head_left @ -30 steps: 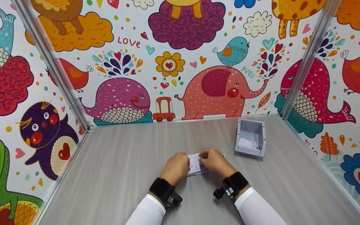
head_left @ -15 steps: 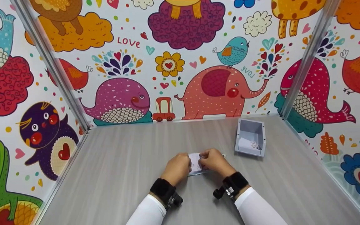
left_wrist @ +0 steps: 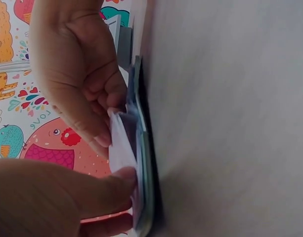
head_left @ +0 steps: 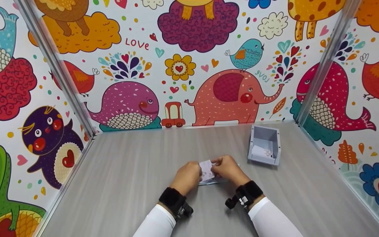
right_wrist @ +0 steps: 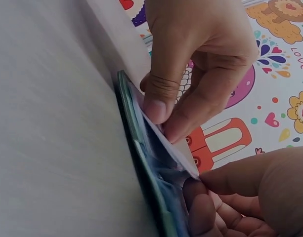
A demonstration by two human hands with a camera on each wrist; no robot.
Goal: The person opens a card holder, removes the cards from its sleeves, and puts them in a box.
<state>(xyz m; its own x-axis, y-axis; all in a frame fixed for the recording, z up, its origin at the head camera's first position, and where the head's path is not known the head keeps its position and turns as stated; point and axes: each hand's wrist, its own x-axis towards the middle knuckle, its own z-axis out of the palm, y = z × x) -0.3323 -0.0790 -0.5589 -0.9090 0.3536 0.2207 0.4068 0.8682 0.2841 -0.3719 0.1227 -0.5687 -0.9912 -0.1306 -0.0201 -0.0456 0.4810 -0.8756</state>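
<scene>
A small white card (head_left: 206, 170) is held between both hands near the front middle of the grey table (head_left: 127, 184), over a thin clear sleeve (head_left: 214, 181) that lies flat on the table. The left hand (head_left: 186, 176) is closed in a grip on the card's left edge: in the left wrist view its thumb is pressed against the lower part of the card (left_wrist: 122, 148), where the sleeve (left_wrist: 144, 197) begins. The right hand (head_left: 228, 168) is closed in a pinch on the card's upper right part; in the right wrist view the thumb and forefinger are seen bent round the card (right_wrist: 166, 140), with the fingertips close together and little gap between them. The card is tilted up from the greenish edge of the sleeve (right_wrist: 141, 158), its lower end at or inside the sleeve's mouth; how far it is inserted cannot be told.

A grey open box (head_left: 264, 144) with a white card lying in it is set on the table to the right of the hands, apart from them.

Compared with the frame one second ago, the hands are found in almost the same place. The card is tilted slightly more, and the right hand has been shifted a little nearer to the left.
</scene>
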